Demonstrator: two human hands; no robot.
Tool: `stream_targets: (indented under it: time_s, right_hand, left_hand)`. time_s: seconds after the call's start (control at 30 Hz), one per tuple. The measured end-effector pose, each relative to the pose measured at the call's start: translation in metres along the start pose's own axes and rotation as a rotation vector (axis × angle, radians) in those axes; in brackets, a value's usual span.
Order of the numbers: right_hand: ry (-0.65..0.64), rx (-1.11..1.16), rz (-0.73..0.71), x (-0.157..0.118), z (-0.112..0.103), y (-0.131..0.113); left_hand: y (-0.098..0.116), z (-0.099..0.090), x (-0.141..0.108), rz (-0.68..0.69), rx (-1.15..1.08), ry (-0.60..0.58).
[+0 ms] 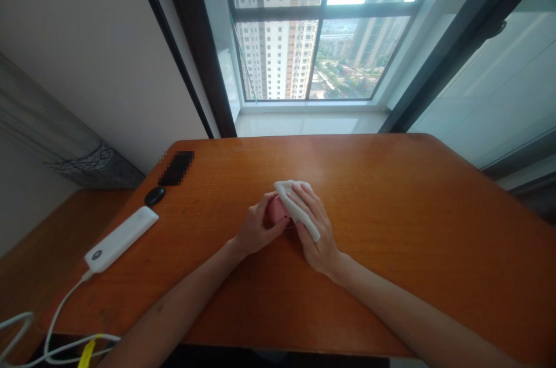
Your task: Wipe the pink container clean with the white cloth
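Near the middle of the wooden table (391, 206), a small pink object (277, 211) is gripped in my left hand (255, 228), thumb on the near side and fingers on the far side. Its exact kind is hidden by my fingers and the cloth. My right hand (319, 234) presses a folded white cloth (304, 218) against the pink object's right side, fingers lying over the cloth. Both hands are close together, just above or on the tabletop.
At the left edge lie a white power strip (121, 239) with a white cable (56, 313), a black oval object (154, 196) and a blurred dark rectangular item (176, 168). A yellow tag (87, 353) hangs on the cable. Behind the table is a window (321, 11).
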State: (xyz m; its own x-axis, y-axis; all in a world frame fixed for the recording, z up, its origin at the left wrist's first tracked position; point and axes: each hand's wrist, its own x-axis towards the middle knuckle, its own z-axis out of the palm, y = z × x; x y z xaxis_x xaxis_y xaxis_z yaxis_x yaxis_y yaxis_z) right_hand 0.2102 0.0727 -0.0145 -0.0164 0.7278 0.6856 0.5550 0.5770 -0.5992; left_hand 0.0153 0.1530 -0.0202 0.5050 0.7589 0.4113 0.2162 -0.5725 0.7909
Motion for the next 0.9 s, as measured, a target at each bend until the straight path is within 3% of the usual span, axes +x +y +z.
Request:
stream_targets:
  time_s: [0.13, 0.2, 0.3, 0.37, 0.57, 0.73, 0.9]
  right_hand:
    - [0.099, 0.149, 0.312, 0.0034, 0.0016, 0.0039]
    - [0.087, 0.124, 0.27, 0.0031, 0.0011, 0.0025]
    - [0.025, 0.0, 0.043, 0.0008, 0.0, -0.001]
    - [0.01, -0.02, 0.002, 0.0006, 0.0001, -0.0006]
    - [0.102, 0.197, 0.327, 0.0048, 0.002, 0.0055]
    - [0.051, 0.058, 0.121, 0.0025, 0.001, -0.0008]
    - [0.111, 0.201, 0.315, 0.0041, 0.0044, 0.0061]
  left_hand:
    - [0.0036, -0.0013, 0.0006, -0.013, -0.021, -0.03]
    - [0.0042, -0.0018, 0.0007, -0.008, -0.028, -0.026]
    - [0.0034, -0.0016, 0.0005, 0.006, -0.026, -0.01]
    - [0.0033, -0.0013, 0.0004, 0.002, -0.019, -0.005]
    - [0.0042, -0.0018, 0.0001, -0.024, -0.016, -0.027]
    - [0.0013, -0.0006, 0.0001, -0.003, -0.022, -0.01]
    - [0.0045, -0.0009, 0.0007, -0.026, -0.01, -0.018]
